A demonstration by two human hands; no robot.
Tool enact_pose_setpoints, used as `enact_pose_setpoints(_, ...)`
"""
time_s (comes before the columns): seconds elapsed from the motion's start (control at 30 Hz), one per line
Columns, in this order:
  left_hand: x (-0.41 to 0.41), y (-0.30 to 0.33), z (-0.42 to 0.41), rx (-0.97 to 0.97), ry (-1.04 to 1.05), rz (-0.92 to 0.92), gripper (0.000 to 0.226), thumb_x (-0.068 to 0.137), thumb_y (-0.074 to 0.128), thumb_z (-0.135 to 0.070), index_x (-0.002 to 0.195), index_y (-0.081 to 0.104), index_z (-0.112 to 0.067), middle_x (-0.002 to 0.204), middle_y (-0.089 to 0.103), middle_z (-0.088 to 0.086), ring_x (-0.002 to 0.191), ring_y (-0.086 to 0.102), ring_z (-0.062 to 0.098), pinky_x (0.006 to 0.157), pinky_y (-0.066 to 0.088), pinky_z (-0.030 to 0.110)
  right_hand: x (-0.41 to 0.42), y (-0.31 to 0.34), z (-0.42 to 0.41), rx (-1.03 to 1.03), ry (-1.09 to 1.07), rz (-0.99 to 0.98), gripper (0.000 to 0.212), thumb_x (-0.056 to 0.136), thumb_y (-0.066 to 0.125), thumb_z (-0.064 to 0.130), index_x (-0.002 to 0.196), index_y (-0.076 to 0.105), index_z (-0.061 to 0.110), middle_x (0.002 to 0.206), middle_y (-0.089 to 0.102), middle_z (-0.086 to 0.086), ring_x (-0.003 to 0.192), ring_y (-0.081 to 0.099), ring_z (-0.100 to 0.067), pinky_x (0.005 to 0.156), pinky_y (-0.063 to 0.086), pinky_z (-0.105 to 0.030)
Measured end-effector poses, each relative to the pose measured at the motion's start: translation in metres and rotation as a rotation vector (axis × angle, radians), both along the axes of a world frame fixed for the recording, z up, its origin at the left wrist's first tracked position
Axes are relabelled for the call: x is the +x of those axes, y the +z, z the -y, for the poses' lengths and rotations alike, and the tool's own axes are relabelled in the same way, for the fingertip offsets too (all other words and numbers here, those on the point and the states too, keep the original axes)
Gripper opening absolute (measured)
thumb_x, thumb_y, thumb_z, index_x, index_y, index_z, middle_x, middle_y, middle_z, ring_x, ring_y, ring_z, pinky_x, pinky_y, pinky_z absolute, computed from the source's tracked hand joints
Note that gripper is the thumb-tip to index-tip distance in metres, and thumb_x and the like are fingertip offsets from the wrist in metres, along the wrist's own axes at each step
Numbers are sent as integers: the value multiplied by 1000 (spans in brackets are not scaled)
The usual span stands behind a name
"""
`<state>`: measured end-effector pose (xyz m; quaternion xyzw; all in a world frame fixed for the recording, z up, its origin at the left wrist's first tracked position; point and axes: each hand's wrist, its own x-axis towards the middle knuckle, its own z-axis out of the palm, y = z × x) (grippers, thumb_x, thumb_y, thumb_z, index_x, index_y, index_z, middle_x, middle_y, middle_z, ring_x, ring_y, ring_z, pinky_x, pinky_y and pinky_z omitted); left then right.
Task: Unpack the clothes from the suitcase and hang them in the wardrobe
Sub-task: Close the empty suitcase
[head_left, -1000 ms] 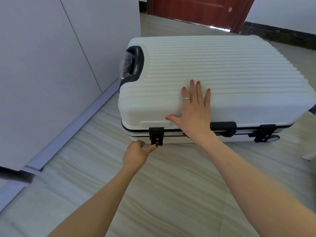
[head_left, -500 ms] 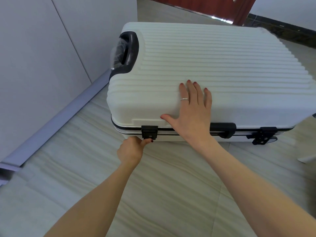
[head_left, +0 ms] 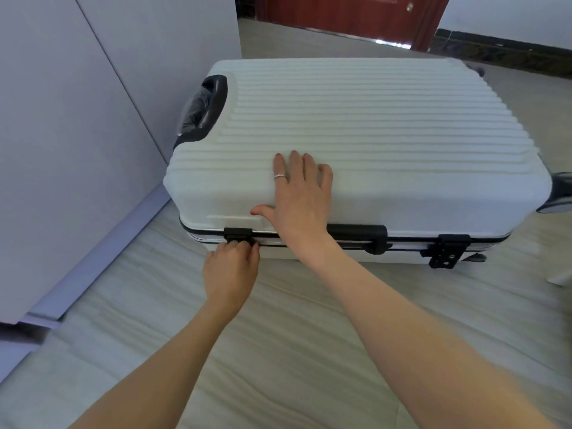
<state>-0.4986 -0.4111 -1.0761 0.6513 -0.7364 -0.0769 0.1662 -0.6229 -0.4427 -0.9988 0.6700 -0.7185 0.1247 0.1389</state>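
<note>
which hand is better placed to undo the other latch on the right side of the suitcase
Right. The right hand lies flat on the suitcase lid, nearer the right latch. The left hand is busy gripping the left latch.

The single head view looks forward and down (close in) over the suitcase [head_left: 356, 134].

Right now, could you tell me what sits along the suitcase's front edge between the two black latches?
In the head view, the black carry handle lies between the left latch and the right latch, with the right hand resting across its left end.
</note>
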Motion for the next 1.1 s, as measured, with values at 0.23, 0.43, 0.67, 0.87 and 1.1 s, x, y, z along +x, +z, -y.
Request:
enact_pose_setpoints(0.23, 9, 31, 3, -390, -100, -87, 30, 85, 35, -16, 98, 61, -6, 90, 59, 10, 82, 54, 29, 69, 41, 38, -12, -3, -19, -110, 357, 140, 41, 91, 50, 24, 129, 56, 10, 141, 49, -9, 134, 43, -23, 109, 23, -36)
enact_pose_setpoints(0.43, -32, 56, 6, -502, -170, -153, 37, 78, 38, -3, 110, 56, -5, 115, 56, 15, 108, 42, 27, 89, 32, 39, -87, -59, -108, -354, 354, 178, 22, 83, 55, 2, 101, 69, 4, 117, 65, -15, 108, 60, -32, 92, 45, -44)
enact_pose_setpoints(0.67, -111, 73, 8, -382, -487, 157, 47, 94, 30, -25, 139, 40, -17, 148, 36, 13, 139, 27, 34, 114, 14, 55, -166, -97, -168, 107, -268, 252, 32, 73, 77, 33, 53, 62, 13, 42, 56, -3, 35, 54, -26, 34, 32, -21)
enact_pose_setpoints(0.87, -124, 67, 4, -316, -396, 124, 49, 95, 24, -31, 138, 42, -16, 146, 40, 11, 136, 33, 32, 112, 15, 51, -184, -103, -172, 310, -512, 295, 52, 83, 55, 59, 75, 71, 10, 71, 70, -15, 72, 67, -35, 55, 35, -29)
enact_pose_setpoints(1.1, -133, 64, 0, -371, -356, 111, 43, 95, 30, -26, 131, 50, -13, 139, 48, 12, 126, 44, 34, 108, 23, 53, -181, -132, -165, 200, -530, 274, 64, 66, 50, 61, 28, 46, 9, 25, 37, -7, 18, 37, -23, 39, 20, -15)
